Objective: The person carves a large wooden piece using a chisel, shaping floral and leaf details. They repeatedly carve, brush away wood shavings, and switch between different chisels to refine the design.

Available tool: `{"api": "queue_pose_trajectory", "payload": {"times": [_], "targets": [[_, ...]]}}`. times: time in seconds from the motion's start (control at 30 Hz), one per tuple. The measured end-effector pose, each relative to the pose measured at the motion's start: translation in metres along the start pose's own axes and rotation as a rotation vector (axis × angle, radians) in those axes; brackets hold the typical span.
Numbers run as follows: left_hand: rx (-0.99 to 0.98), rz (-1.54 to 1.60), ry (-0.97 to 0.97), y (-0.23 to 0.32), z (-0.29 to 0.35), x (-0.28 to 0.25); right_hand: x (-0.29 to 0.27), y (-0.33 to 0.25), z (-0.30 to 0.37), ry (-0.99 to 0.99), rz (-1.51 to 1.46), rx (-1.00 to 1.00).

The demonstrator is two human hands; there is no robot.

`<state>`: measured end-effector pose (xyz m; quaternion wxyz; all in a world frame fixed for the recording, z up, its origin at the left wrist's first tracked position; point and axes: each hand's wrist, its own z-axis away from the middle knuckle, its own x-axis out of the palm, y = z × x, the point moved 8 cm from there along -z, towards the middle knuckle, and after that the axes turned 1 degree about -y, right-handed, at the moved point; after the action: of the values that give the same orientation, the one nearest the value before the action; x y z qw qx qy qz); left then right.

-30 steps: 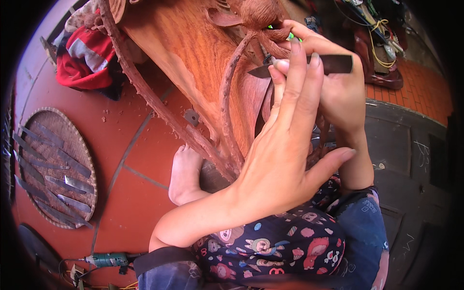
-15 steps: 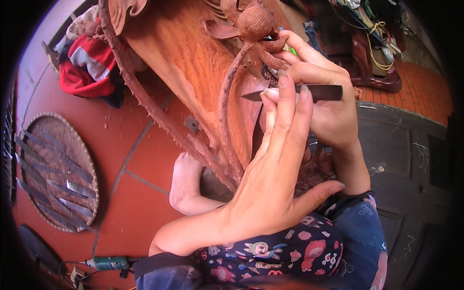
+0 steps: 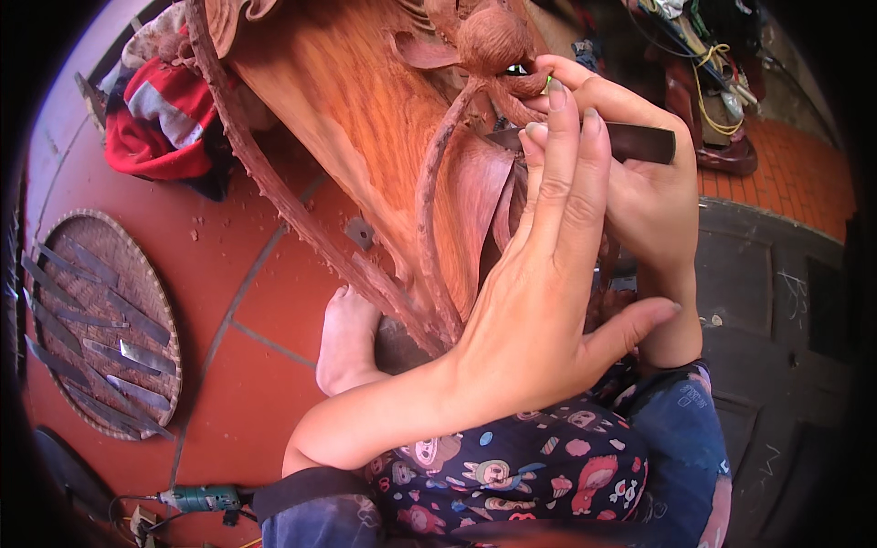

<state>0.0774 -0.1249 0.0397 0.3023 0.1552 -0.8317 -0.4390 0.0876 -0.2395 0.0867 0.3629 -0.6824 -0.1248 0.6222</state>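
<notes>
Slanting from the near left, the left hand (image 3: 525, 301) holds its fingers straight, thumb spread, tips at the dark blade (image 3: 647, 143), seemingly guiding it; farther right, the right hand (image 3: 649, 196) curls around that blade, fingertips at the carving (image 3: 356, 119), perhaps for bracing; the carving lies beyond, centre-left, orange-brown, grained, with rough stems (image 3: 427, 183) and a grooved bulb (image 3: 496, 41).

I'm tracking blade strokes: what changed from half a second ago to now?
The dark blade moved up and right relative to the carving, held in the right hand; the left hand moved with it. Nothing was grasped or released; the woven tray stayed put.
</notes>
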Motion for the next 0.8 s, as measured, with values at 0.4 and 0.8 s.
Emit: {"api": "queue_pose_trajectory", "payload": {"times": [0.4, 0.8], "targets": [[-0.038, -0.335, 0.013, 0.028, 0.065, -0.051, 0.016, -0.072, 0.071, -0.547, -0.007, -0.106], [-0.328, -0.563, 0.006, 0.064, 0.085, -0.093, 0.093, -0.097, 0.103, -0.326, 0.342, -0.543]]}}
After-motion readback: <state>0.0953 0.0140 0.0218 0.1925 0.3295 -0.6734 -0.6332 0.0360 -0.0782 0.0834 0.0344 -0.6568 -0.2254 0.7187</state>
